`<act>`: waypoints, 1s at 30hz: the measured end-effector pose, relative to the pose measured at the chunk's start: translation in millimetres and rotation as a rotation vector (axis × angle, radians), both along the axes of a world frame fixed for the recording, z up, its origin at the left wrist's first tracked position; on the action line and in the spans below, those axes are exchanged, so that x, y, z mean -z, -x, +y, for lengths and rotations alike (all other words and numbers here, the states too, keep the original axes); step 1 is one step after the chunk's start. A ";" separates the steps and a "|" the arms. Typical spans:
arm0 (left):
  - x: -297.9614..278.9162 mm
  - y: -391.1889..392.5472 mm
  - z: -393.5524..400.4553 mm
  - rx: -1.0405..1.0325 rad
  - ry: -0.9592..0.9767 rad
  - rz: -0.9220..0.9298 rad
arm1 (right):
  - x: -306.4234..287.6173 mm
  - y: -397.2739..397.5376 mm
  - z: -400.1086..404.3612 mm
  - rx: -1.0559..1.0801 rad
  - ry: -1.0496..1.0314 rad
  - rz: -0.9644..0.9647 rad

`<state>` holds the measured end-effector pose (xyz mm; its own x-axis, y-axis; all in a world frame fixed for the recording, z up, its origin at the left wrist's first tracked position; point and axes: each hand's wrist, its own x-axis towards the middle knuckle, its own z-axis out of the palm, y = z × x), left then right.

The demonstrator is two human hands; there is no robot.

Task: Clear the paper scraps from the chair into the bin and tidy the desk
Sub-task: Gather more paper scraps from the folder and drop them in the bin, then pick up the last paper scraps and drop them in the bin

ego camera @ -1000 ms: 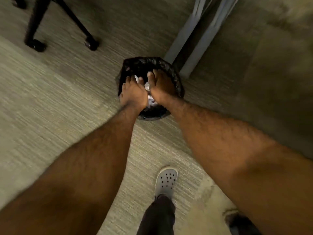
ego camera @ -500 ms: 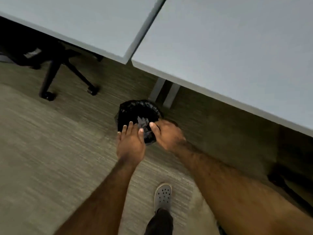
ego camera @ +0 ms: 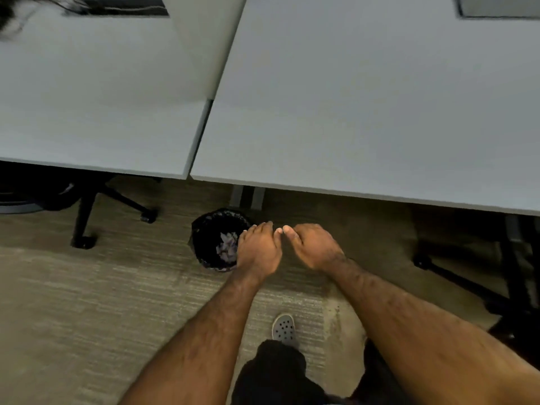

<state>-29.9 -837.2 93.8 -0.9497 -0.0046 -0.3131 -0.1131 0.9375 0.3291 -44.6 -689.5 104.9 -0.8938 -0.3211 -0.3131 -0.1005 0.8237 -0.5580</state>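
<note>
Far to my left a black office chair [ego camera: 84, 206] stands tucked under the pale desk [ego camera: 96, 112], its wheeled legs on the carpet, and I cannot tell whether anything lies on its seat. Next comes the black-lined bin [ego camera: 216, 239] on the floor below the desk edge, with pale paper scraps [ego camera: 227, 247] lying inside it. My left hand [ego camera: 258, 251] hangs over the bin's right rim, fingers curled loosely with nothing in them, and my right hand [ego camera: 314, 248] sits just beside it, thumbs nearly touching, equally loose and bare.
</note>
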 end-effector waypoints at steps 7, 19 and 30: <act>-48.2 22.5 113.1 0.264 -0.072 -0.004 | -46.8 -13.6 110.4 0.302 0.001 0.000; -87.3 44.5 340.3 0.700 -0.158 0.050 | -77.6 -65.2 322.5 0.994 0.072 0.300; -94.2 26.1 563.4 1.105 -0.248 0.052 | -54.7 -108.8 503.7 1.720 0.067 0.442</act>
<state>-56.0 -273.9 188.0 -0.4071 0.9012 -0.1488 0.7552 0.4237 0.5001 64.2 -185.8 159.6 -0.2091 0.9779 -0.0055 0.6310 0.1306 -0.7647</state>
